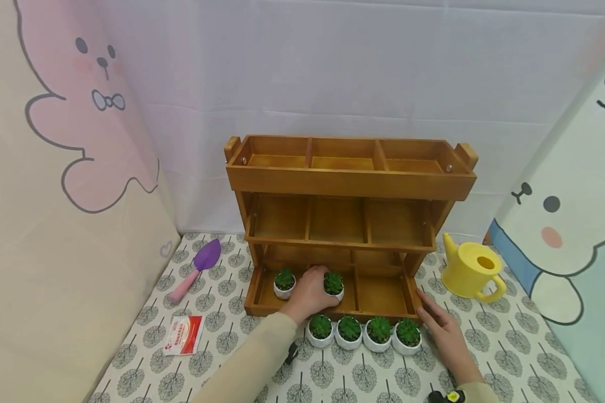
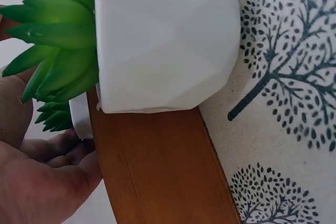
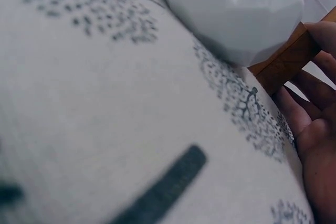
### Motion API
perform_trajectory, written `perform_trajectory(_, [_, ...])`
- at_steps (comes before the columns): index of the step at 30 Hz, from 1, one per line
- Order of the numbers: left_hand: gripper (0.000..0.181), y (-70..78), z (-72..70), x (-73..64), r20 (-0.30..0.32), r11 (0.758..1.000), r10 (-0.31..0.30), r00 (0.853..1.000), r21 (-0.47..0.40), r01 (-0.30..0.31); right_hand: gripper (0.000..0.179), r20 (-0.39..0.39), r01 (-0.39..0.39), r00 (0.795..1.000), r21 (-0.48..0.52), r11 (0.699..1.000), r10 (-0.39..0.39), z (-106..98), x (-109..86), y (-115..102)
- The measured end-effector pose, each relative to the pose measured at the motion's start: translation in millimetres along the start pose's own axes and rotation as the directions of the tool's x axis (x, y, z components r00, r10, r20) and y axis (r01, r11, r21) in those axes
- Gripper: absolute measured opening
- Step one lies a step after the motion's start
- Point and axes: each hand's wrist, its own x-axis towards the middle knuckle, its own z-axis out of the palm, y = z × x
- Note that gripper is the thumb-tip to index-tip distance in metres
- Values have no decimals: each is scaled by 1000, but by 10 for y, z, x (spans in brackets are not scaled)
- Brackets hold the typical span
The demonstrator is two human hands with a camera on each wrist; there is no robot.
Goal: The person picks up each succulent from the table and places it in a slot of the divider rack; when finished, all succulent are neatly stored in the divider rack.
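Observation:
My left hand [image 1: 312, 292] holds a small potted succulent [image 1: 334, 283], green in a white pot, in the middle compartment of the wooden shelf's bottom tier. A similar succulent [image 1: 284, 280] stands in the compartment left of it. In the left wrist view, that hand [image 2: 44, 177] is partly behind a nearer white pot [image 2: 163, 40] and the shelf's front board [image 2: 157, 166]. My right hand [image 1: 441, 330] touches the bottom tier's right front corner with its fingers extended. The right wrist view shows its fingers [image 3: 315, 85] against the wooden corner [image 3: 283, 61].
Several potted succulents [image 1: 349, 332] line the shelf's front edge on the tree-patterned cloth [image 1: 363, 372]. Two upper tiers [image 1: 348, 182] rise above the bottom one. A yellow watering can [image 1: 471, 271] stands at right; a purple-and-pink trowel [image 1: 196, 271] and a red-and-white packet [image 1: 184, 335] lie at left.

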Motion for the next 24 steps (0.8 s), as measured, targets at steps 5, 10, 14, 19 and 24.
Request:
perform_trajectory(5, [63,28,5,23,13,1000,-22,1000,3,22,64,-1,-11,1000,8,1000,11,-6,-1,10])
perform_trajectory(10, [63,18,33,50,19,999,-27,999,30,26,64,-1,-17,1000,17,1000,17,-5,-5,17])
perform_trajectory(14, [62,8,52,66,21,1000,-4,1000,29,4,64,-3,-17,1000,18,1000,17,-4,-4,16])
perform_trajectory(19, [60,-1,70,79,16,999,10,1000,35,-11,63,-1,-13,1000,13,1000,13,-5,5,15])
perform_trajectory(24, [61,0,75,82,22,999,-3,1000,39,2,63,-3,-7,1000,9,1000,7,-4,7,16])
